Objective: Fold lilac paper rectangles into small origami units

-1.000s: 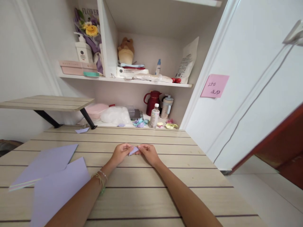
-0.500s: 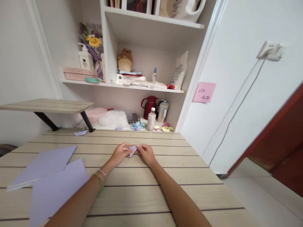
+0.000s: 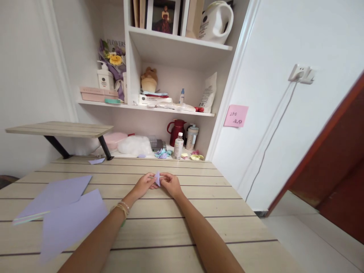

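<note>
My left hand (image 3: 145, 183) and my right hand (image 3: 170, 183) meet over the middle of the wooden table (image 3: 159, 227). Both pinch a small folded piece of lilac paper (image 3: 157, 178) that stands up between their fingertips, just above the tabletop. My left wrist wears thin bracelets (image 3: 121, 209). Two large lilac paper sheets (image 3: 61, 210) lie overlapping on the table at the left, well away from my hands.
A small lilac scrap (image 3: 96, 161) lies near the table's back edge, under a raised wooden shelf board (image 3: 61, 128). Behind stand shelves with a red jug (image 3: 176, 130), a bottle (image 3: 178, 146), several folded paper bits (image 3: 163, 153) and a plastic bag. A pink note (image 3: 236, 116) hangs on the right wall.
My hands have drawn closer together and the small paper has turned from lying flat to standing upright between my fingers. The camera has tilted upward, showing more of the shelves.
</note>
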Tool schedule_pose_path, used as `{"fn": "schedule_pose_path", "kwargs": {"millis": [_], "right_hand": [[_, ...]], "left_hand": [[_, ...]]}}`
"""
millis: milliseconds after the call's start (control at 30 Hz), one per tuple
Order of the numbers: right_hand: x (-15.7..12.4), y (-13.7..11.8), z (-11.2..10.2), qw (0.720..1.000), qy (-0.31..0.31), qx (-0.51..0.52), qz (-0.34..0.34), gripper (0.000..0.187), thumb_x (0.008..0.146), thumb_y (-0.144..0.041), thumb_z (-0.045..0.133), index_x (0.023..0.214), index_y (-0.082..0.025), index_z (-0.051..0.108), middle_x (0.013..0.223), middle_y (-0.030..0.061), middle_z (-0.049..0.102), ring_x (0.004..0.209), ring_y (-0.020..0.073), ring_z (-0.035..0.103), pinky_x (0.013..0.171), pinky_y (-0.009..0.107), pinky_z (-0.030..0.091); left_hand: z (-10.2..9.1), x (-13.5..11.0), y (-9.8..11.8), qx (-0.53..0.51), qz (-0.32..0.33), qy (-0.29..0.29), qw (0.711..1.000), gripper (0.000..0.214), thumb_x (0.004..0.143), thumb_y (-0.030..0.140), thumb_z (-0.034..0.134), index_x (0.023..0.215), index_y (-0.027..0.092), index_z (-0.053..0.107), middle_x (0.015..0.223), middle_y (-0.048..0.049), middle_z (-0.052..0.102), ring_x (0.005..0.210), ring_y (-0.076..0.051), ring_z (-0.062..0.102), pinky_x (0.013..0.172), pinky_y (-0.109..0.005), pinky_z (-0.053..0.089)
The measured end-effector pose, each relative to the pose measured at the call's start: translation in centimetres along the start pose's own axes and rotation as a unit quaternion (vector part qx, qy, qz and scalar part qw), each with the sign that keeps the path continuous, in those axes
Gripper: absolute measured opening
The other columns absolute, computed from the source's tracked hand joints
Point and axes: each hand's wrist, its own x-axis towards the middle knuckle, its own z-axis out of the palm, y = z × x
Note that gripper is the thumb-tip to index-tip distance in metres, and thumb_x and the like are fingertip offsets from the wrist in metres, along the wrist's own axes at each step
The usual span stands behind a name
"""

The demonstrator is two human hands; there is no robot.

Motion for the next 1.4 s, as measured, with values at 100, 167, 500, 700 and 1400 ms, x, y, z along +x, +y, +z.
{"fn": "schedule_pose_path", "kwargs": {"millis": [100, 167, 500, 700, 1400], "right_hand": [[0.0, 0.1, 0.1, 1.0, 0.004, -0.023, 0.001, 0.031, 0.058, -0.017, 0.055, 0.088, -0.016, 0.062, 0.062, -0.0012, 0.066, 0.055, 0.0141, 0.059, 0.057, 0.026, 0.049], [0.1, 0.1, 0.1, 1.0, -0.003, -0.019, -0.009, 0.029, 0.059, -0.018, 0.056, 0.087, -0.016, 0.061, 0.063, -0.0008, 0.066, 0.055, 0.0142, 0.059, 0.055, 0.025, 0.048], [-0.1, 0.4, 0.1, 0.99, 0.068, -0.1, -0.072, 0.014, 0.064, -0.021, 0.054, 0.074, -0.015, 0.062, 0.059, -0.0003, 0.063, 0.05, 0.0123, 0.056, 0.05, 0.022, 0.046], [-0.4, 0.0, 0.2, 0.98, 0.071, -0.159, -0.095, 0.017, 0.066, -0.023, 0.056, 0.079, -0.017, 0.064, 0.069, 0.0014, 0.067, 0.053, 0.013, 0.059, 0.05, 0.022, 0.047], [-1.0, -0.9, 1.7, 0.992, 0.083, -0.044, -0.088, 0.02, 0.069, -0.022, 0.055, 0.086, -0.019, 0.066, 0.081, 0.0032, 0.07, 0.072, 0.0187, 0.066, 0.065, 0.028, 0.054]], "left_hand": [[-0.2, -0.1, -0.2, 0.005, 0.021, -0.012, 1.0, 0.032, 0.066, 0.04, 0.065, 0.084, 0.015, 0.053, 0.064, -0.0043, 0.068, 0.057, -0.016, 0.065, 0.055, -0.024, 0.048], [-0.3, -0.1, -0.3, 0.002, 0.027, -0.013, 1.0, 0.032, 0.067, 0.039, 0.065, 0.085, 0.015, 0.053, 0.061, -0.0033, 0.067, 0.056, -0.016, 0.064, 0.054, -0.024, 0.048], [0.1, -0.1, -0.5, 0.038, 0.049, 0.048, 0.997, 0.033, 0.066, 0.04, 0.064, 0.082, 0.015, 0.051, 0.064, -0.0028, 0.066, 0.053, -0.016, 0.064, 0.049, -0.025, 0.048], [0.8, -1.0, 0.4, 0.17, 0.141, 0.086, 0.971, 0.027, 0.068, 0.036, 0.063, 0.086, 0.015, 0.06, 0.075, -0.0061, 0.068, 0.066, -0.018, 0.064, 0.062, -0.027, 0.05], [1.2, -0.9, -0.2, 0.077, 0.13, 0.141, 0.978, 0.032, 0.072, 0.028, 0.055, 0.1, 0.016, 0.065, 0.091, -0.0068, 0.07, 0.07, -0.019, 0.066, 0.066, -0.032, 0.054]]}}
